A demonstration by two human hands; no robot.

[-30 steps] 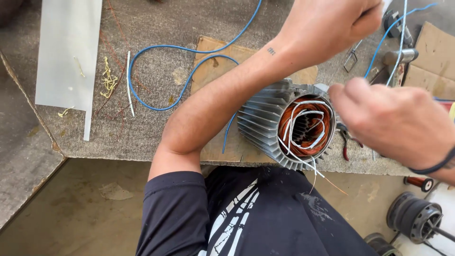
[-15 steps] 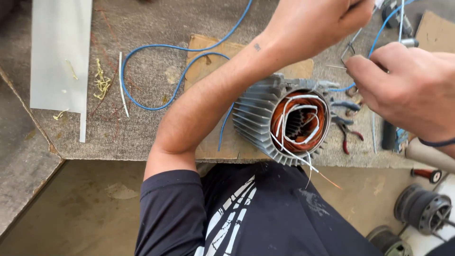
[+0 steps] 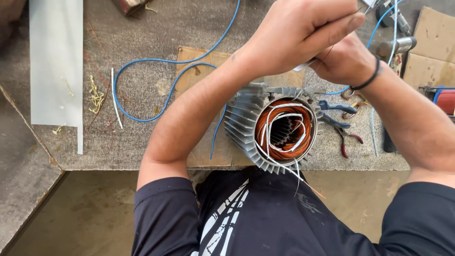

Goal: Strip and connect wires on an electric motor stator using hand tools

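Both hands — left hand (image 3: pixel 296 35), right hand (image 3: pixel 346 61) — now meet above one stator (image 3: pixel 272 128).

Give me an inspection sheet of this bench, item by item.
Surface: worn grey bench top with a cardboard piece on it.
Job's things: finned motor stator, copper windings and white sleeving inside.
Clutter: scissors and pliers, yellow wire scraps, white sheet.
Grippers: left hand and right hand together above the stator, pinching thin wire leads.
Cables: blue cable looped across the bench.
Surroundings: concrete floor.
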